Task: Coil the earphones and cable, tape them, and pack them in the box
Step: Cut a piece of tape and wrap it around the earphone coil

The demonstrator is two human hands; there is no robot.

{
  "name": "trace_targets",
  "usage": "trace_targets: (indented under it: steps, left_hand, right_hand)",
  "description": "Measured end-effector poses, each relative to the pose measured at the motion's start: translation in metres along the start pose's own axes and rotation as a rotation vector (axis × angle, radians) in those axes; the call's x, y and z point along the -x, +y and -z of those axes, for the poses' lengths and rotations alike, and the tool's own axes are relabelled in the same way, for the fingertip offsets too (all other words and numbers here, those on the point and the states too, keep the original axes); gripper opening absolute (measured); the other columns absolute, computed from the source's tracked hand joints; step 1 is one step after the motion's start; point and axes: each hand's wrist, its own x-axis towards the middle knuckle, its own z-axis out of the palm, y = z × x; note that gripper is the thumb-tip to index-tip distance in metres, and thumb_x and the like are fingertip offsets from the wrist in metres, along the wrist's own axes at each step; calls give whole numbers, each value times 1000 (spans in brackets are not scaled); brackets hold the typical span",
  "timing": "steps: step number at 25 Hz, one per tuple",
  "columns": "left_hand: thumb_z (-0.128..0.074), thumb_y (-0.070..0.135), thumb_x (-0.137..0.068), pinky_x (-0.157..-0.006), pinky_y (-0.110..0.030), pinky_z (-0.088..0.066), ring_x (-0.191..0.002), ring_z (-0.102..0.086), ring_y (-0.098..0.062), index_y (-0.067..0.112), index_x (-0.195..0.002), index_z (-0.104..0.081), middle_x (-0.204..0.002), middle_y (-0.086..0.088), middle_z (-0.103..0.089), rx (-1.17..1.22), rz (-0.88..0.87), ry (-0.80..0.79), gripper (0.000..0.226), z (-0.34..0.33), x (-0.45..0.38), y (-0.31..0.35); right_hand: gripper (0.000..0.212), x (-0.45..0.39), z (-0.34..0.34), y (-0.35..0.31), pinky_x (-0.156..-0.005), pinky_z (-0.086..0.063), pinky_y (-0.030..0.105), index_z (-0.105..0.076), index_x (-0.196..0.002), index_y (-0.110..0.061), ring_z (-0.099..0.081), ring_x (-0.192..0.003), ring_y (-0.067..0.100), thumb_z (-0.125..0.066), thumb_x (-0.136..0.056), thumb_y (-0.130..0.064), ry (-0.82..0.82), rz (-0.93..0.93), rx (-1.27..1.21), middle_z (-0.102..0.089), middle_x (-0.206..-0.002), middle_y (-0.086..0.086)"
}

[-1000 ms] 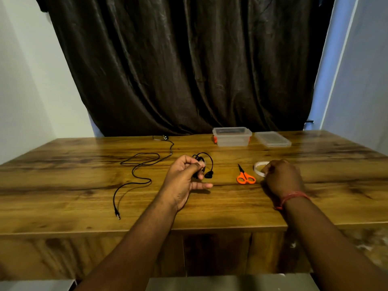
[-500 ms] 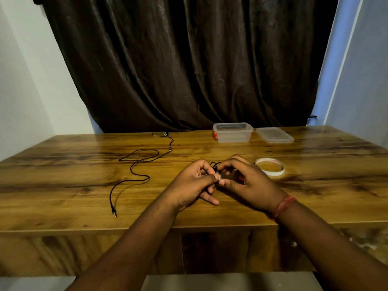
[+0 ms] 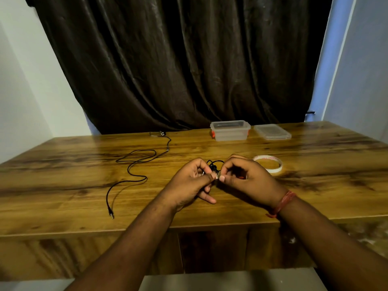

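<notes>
My left hand (image 3: 189, 181) is shut on a small coil of black earphones (image 3: 214, 164), held just above the table's middle. My right hand (image 3: 247, 181) meets it from the right, fingertips pinched against the bundle on a small pale bit that looks like tape. Only the top loops of the coil show between my hands. A second black cable (image 3: 134, 162) lies loose in curves on the left, its plug near the front edge. The tape roll (image 3: 269, 164) lies flat just right of my right hand. The clear box (image 3: 231, 132) stands open at the back.
The box's clear lid (image 3: 272, 132) lies to its right. A sliver of orange scissors (image 3: 241, 177) shows under my right hand. The wooden table (image 3: 63, 185) has its front edge close to me. A dark curtain hangs behind it.
My right hand left the tape roll and moved left to meet my left hand at the coil, covering the scissors. In the last half second both hands have barely moved.
</notes>
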Motion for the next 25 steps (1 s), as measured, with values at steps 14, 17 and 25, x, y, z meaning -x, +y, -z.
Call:
trace_targets:
  steps: [14,17,25]
  left_hand:
    - [-45,17,-102,-50,-44,-59,-54,-44,-13,6,-88,-54,-77,-4,-56,214,52,-27,20,0,-1,6]
    - [-41,18,-103,-47,-39,-58,-53,-41,-12,7,-88,-54,-76,-5,-52,195,45,2,23,0,-2,5]
    - [-37,13,-103,-39,-25,-49,-46,-35,-7,9,-84,-54,-76,-8,-54,91,18,-55,25,-2,-2,2]
  right_hand:
    - [14,-14,-17,-21,-51,-57,34,-59,-87,-6,-70,-93,27,-51,-99,-8,422,-207,-593,-67,-111,3]
    - [14,-16,-35,-22,-67,-61,41,-56,-90,-1,-70,-96,16,-50,-100,-10,307,-178,-465,-59,-123,6]
    - [11,-14,-38,-15,-83,-56,41,-58,-90,-11,-67,-98,19,-52,-100,-13,233,-66,-263,-66,-101,6]
